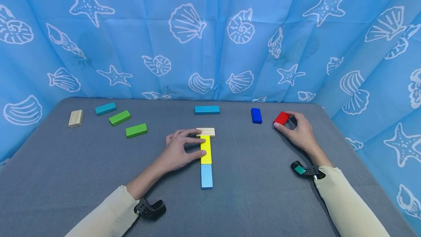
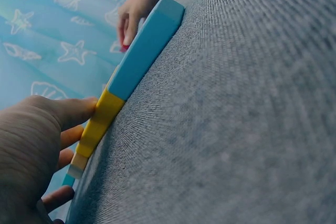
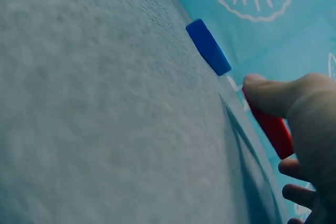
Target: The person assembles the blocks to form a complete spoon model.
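We see left hand (image 1: pixel 179 153) mid-frame, fingertips pressing smooth yellow block (image 1: pixel 206 150) and pale wooden block (image 1: pixel 206 132), right hand (image 1: pixel 297 131) upper right pinching glossy red block (image 1: pixel 281 118), grey felt table (image 1: pixel 98 171).

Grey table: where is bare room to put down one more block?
The near part of the grey table is bare on both sides of the light blue block. There is also bare cloth between the green block and the left hand. It is crowded around the yellow block, and at the red block that the right hand grips.
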Motion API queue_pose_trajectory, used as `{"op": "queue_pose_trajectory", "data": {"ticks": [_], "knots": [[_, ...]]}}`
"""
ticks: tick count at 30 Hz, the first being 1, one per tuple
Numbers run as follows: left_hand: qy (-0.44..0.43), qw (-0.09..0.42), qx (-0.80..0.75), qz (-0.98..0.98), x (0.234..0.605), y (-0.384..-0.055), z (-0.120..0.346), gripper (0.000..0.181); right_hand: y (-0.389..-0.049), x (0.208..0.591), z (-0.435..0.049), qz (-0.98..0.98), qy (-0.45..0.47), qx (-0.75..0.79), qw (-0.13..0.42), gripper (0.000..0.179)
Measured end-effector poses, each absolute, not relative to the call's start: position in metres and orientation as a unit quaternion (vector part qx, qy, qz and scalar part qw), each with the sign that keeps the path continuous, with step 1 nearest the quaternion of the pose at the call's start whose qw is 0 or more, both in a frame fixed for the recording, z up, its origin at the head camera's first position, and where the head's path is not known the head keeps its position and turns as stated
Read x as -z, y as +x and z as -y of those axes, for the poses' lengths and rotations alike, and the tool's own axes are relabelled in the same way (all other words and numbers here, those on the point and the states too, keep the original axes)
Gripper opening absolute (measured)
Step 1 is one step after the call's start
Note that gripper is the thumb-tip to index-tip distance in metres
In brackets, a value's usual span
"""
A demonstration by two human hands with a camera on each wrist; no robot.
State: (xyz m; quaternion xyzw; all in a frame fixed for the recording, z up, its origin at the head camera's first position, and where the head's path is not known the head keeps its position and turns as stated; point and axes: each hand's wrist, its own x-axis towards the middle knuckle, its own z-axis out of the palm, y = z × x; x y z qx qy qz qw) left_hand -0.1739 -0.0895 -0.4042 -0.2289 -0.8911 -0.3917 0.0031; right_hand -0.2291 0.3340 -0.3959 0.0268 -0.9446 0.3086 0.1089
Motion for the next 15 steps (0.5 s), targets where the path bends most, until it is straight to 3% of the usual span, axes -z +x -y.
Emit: {"op": "queue_pose_trajectory", "data": {"ticks": [15], "knots": [[-0.231, 0.001, 0.397, 0.888, 0.404, -0.174, 0.09, 0.043, -0.209, 0.369, -0.273, 0.925, 0.136, -0.342, 0.092, 0.065]]}}
